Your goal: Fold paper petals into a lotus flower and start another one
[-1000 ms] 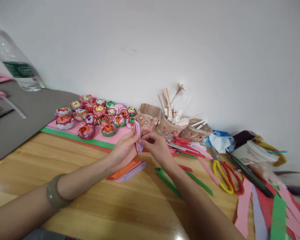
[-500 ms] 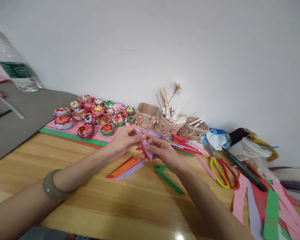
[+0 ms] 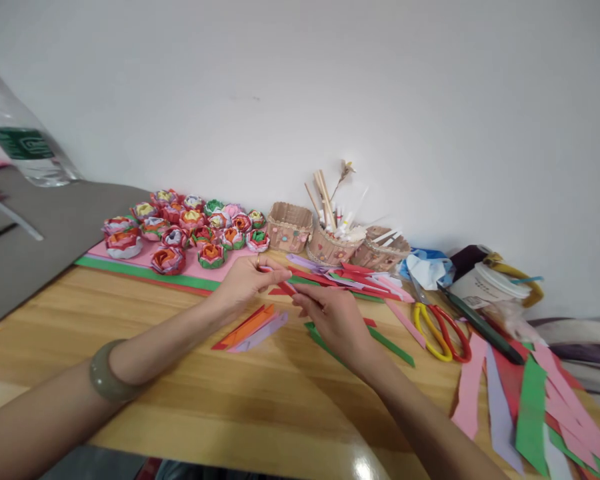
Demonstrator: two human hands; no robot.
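My left hand [image 3: 247, 279] and my right hand [image 3: 334, 312] meet above the wooden table, each pinching one end of a narrow folded paper strip [image 3: 286, 288]. Its red and purple edge shows between them, while my fingers cover the rest. Just below lie folded orange, red and purple paper strips [image 3: 254, 328]. Green folded strips [image 3: 393, 347] rest under and beyond my right hand. Past my fingers a loose pile of red, purple and pink strips [image 3: 353, 279] spreads over the table.
Folded paper flowers [image 3: 211, 255] crowd pink and green sheets at the back left. Three woven baskets [image 3: 287, 228] stand by the wall, one with sticks. Scissors [image 3: 439, 333], a dark green pen-like tool [image 3: 485, 328], a white tub [image 3: 490, 287] and cut paper [image 3: 531, 407] lie right; a bottle [image 3: 23, 143] stands left.
The folded strip has turned from its broad purple side to a thin edge. My right hand has rolled over, its back now facing up. The view has shifted slightly.
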